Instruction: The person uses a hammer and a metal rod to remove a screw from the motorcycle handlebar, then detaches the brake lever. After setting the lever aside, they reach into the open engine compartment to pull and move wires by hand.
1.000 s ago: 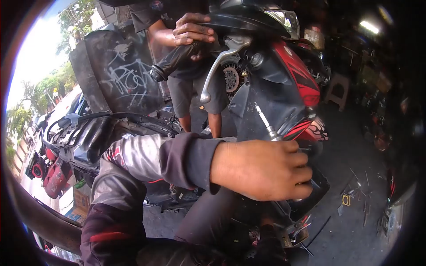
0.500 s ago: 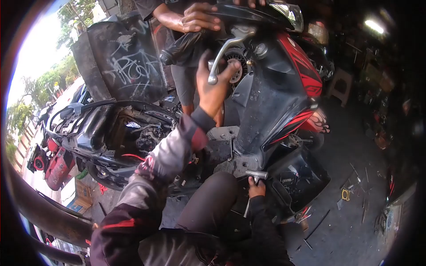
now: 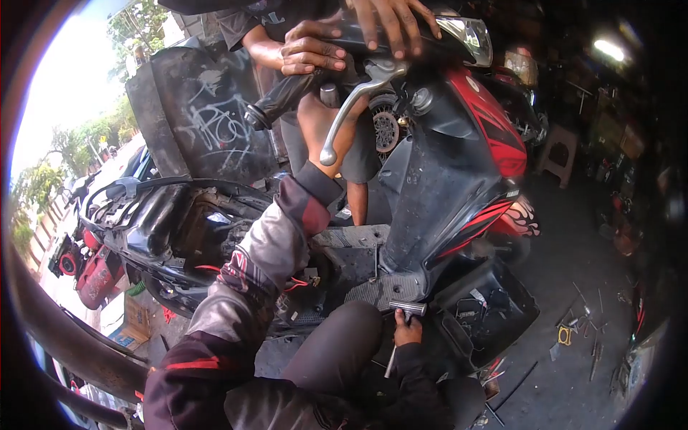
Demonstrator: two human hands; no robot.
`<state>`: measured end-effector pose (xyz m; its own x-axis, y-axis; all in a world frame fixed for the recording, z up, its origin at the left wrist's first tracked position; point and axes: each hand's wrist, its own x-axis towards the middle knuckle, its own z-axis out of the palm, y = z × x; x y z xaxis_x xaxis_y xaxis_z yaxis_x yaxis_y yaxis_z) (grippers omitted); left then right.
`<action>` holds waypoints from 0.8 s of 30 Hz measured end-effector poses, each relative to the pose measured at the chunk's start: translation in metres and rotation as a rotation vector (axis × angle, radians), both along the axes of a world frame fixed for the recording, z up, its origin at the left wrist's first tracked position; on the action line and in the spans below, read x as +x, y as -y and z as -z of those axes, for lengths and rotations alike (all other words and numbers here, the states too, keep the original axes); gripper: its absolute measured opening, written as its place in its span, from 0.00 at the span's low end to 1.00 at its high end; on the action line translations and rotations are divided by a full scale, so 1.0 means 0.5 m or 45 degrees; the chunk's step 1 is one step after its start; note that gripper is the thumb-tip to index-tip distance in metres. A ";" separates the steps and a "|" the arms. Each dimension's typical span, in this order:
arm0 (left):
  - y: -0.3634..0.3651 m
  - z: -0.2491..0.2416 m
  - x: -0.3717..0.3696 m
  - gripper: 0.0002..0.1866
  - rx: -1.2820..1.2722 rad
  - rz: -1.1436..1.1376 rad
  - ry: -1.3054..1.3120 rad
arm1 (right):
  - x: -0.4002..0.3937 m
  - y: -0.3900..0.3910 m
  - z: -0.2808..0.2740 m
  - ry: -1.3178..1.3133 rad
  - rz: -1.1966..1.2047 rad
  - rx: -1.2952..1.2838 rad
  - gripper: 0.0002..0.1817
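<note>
My left hand (image 3: 324,130) is raised under the handlebar, behind the silver brake lever (image 3: 351,107). Its fingers are mostly hidden, beside a short metal cylinder (image 3: 330,95). Left of it is the black rubber grip (image 3: 283,98). Low in the view, my right hand (image 3: 408,332) is closed round a silver T-shaped tool (image 3: 408,307), whose shaft points down. The tool head is over the edge of the scooter's ridged footboard (image 3: 380,289). A co-worker's hands (image 3: 313,49) rest on the black handlebar cover.
The black and red scooter front (image 3: 444,165) stands ahead. At left, the seatless rear frame (image 3: 154,218) shows bare parts. An open black panel (image 3: 491,315) lies right of my right hand. Tools and a yellow gasket (image 3: 565,335) are on the floor. A stool (image 3: 557,154) stands behind.
My left hand has moved from around the lever's end to behind it, closer to the handlebar. The co-worker's other hand has come further down onto the cover. The scooter appears slightly lower in view.
</note>
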<state>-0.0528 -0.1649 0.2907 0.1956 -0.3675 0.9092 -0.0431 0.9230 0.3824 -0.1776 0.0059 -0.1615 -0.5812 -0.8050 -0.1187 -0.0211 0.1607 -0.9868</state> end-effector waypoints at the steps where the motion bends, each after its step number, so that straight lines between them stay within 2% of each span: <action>1: 0.017 0.006 0.006 0.23 -0.010 -0.015 0.021 | -0.004 0.005 0.013 -0.022 -0.010 0.065 0.33; 4: 0.011 -0.002 0.016 0.27 -0.193 -0.221 0.105 | -0.003 0.012 0.020 -0.044 -0.004 0.088 0.34; 5: 0.013 -0.009 0.019 0.32 -0.314 -0.216 0.136 | -0.001 0.012 0.017 -0.050 0.011 0.045 0.35; 8: 0.025 -0.007 0.039 0.34 -0.207 -0.284 0.230 | 0.005 0.002 -0.042 -0.035 0.022 0.017 0.35; 10: 0.016 -0.004 0.038 0.35 -0.175 -0.366 0.277 | 0.007 0.004 -0.031 -0.040 0.013 0.001 0.35; 12: 0.011 -0.001 0.035 0.23 -0.066 -0.335 0.336 | 0.012 0.015 -0.030 -0.046 0.007 -0.027 0.35; 16: 0.005 -0.005 0.020 0.20 -0.157 -0.412 0.318 | 0.022 0.022 -0.025 -0.032 -0.007 0.056 0.35; 18: -0.001 -0.017 0.001 0.30 -0.066 -0.157 0.174 | 0.029 0.024 -0.039 -0.016 0.007 0.059 0.35; 20: 0.000 -0.026 -0.007 0.30 -0.063 -0.037 0.133 | 0.028 0.017 -0.073 0.029 -0.044 0.111 0.37; 21: 0.005 -0.028 -0.008 0.30 -0.082 0.004 0.142 | 0.030 0.019 -0.067 -0.007 -0.036 -0.002 0.36; 24: 0.021 -0.032 0.004 0.31 -0.168 0.060 0.198 | 0.020 0.022 -0.058 0.028 -0.075 0.021 0.36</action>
